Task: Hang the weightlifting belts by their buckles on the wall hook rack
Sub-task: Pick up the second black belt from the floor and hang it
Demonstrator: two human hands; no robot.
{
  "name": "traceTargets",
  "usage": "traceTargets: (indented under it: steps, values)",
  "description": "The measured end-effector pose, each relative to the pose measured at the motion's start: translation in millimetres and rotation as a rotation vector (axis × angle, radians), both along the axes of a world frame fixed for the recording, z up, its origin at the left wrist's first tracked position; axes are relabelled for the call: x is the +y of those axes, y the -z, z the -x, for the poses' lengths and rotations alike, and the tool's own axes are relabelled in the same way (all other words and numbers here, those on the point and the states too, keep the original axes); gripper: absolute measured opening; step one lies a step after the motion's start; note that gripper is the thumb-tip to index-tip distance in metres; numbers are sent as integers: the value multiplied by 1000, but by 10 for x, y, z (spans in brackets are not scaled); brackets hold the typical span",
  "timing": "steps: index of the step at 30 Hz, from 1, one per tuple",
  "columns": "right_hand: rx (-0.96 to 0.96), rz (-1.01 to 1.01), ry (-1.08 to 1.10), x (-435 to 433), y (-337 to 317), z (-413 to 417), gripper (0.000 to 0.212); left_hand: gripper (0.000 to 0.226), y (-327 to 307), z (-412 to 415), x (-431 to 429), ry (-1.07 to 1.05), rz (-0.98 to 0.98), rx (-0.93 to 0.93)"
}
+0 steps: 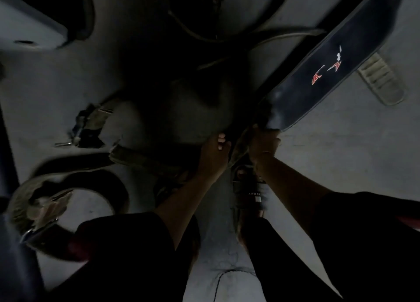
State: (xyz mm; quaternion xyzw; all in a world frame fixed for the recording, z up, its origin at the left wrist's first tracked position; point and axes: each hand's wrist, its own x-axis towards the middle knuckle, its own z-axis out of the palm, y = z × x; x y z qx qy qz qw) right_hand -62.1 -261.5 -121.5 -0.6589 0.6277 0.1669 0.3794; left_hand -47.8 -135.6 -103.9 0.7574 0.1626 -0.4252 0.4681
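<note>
Black padded weightlifting belt with a red-and-white logo [322, 70] runs from top right down to frame centre, its lower end at the right hand [264, 146], fingers curled shut around that end. Left hand [214, 153] just beside it, fingers bent into the dark pile; what it grips, cannot tell. Olive webbing belts with metal buckles [91, 124] lie loose on the grey concrete floor [341, 161], left of the hands. Black slide sandal [250, 192] below the right wrist. Scene very dim.
</note>
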Motion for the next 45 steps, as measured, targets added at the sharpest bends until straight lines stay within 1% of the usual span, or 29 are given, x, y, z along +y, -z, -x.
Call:
traceTargets:
  steps: [3, 5, 7, 8, 10, 12, 14, 15, 16, 17, 18, 19, 20, 21, 22, 23, 25, 27, 29, 31, 34, 37, 39, 42, 45]
  values:
    - [-94, 5, 257, -286, 94, -52, 68, 36, 68, -143, -276, 66, 81, 0]
    - [-209, -59, 431, -459, 177, -50, 72, 44, 97, -233, -424, 115, 173, -17]
    - [-273, -102, 578, -607, 227, -50, 76, 58, 145, -304, -539, 163, 235, -5]
    - [-285, -120, 644, -667, 238, -61, 81, 70, 187, -324, -592, 177, 242, 7]
    - [-249, -126, 688, -758, 259, -105, 91, 96, 232, -376, -698, 190, 238, 40]
    - [-229, -160, 670, -833, 322, -136, 115, 105, 268, -441, -798, 188, 248, 71]
    - [-240, -194, 675, -971, 580, -32, 136, 109, 287, -502, -901, 175, 264, 135]
    - [-249, -201, 710, -1037, 692, 38, 143, 106, 314, -542, -944, 155, 266, 165]
    - [-294, -231, 764, -1083, 740, 89, 144, 98, 355, -573, -982, 146, 272, 175]
    - [-341, -262, 791, -1088, 597, 84, 136, 86, 352, -595, -1020, 155, 273, 167]
    - [-387, -289, 789, -1057, 329, 26, 120, 75, 356, -596, -1049, 167, 273, 161]
    - [-397, -303, 772, -1053, 175, 22, 97, 65, 296, -605, -1079, 171, 265, 176]
    - [-408, -320, 743, -1055, 60, 42, 73, 51, 239, -609, -1108, 149, 248, 180]
    - [-405, -334, 738, -1069, -21, 86, 53, 36, 123, -612, -1136, 137, 226, 173]
    - [-419, -334, 739, -1097, -130, 118, 39, 29, -4, -612, -1161, 129, 196, 168]
    - [-450, -350, 752, -1127, -289, 134, 35, 29, -151, -622, -1182, 114, 172, 161]
    - [-529, -385, 804, -1175, -595, 146, 37, 31, -502, -641, -1209, 26, 149, 151]
    - [-539, -362, 807, -1179, -932, 130, 34, 24, -899, -694, -1240, -33, 130, 136]
    - [-500, -310, 777, -1146, -1329, 52, 27, 20, -1377, -766, -1275, 24, 107, 102]
    - [-520, -293, 806, -1092, -1764, -41, 21, 19, -1866, -836, -1276, 46, 137, 67]
    - [-555, -250, 858, -1024, -2436, -161, 11, 38, -2504, -910, -1211, -30, 146, 114]
    - [-580, -132, 858, -1011, -3079, -260, 4, 54, -3173, -925, -1147, -127, 195, 177]
    - [-582, -53, 809, -999, -3507, -317, 8, 50, -3543, -957, -1130, -185, 208, 203]
    - [-619, -4, 774, -953, -4094, -390, 16, 46, -4030, -1090, -1117, -135, 154, 206]
    - [-656, 38, 715, -913, -4622, -465, 18, 43, -4480, -1297, -1081, -146, 162, 230]
